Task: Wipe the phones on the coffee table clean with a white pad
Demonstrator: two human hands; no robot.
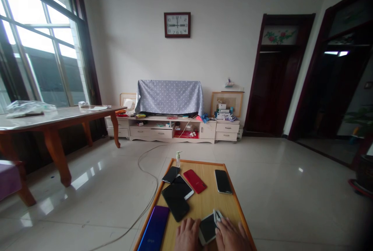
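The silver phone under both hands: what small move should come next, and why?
Probably wipe across its dark screen. The left hand steadies the silver phone on the low wooden table, and the right hand presses a small white cloth or wipe at its upper corner.

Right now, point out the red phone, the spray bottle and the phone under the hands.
red phone (195, 181), head view, middle of its back.
spray bottle (177, 160), head view, body.
phone under the hands (208, 228), head view, screen centre.
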